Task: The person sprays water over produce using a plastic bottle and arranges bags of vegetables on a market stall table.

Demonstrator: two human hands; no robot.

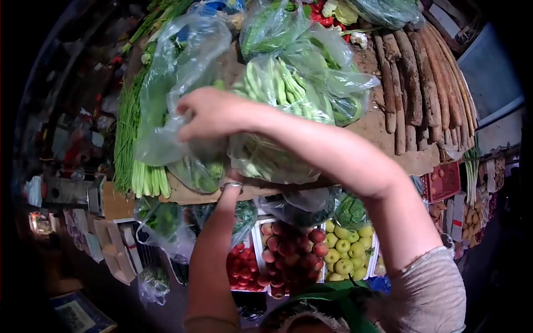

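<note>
My right hand (210,114) reaches across to the left with curled fingers at the edge of a clear plastic bag (155,111); it looks closed on the film, slightly blurred. The bag lies over leafy greens, beside long thin green stalks (129,122). Lower down, my left hand (233,175) is at the front of the brown board (388,158), with a bracelet at its wrist. Its fingers are hidden among plastic and vegetables. Right beside both hands is a large clear bag of green beans (286,89), partly covered by my right forearm.
Long brown roots (427,83) lie in a row at the right. Below the board's front edge stand crates of red tomatoes (243,269), peaches (291,250) and yellow-green apples (347,250). More bagged greens (277,28) lie at the back. A red basket (442,183) is at the right.
</note>
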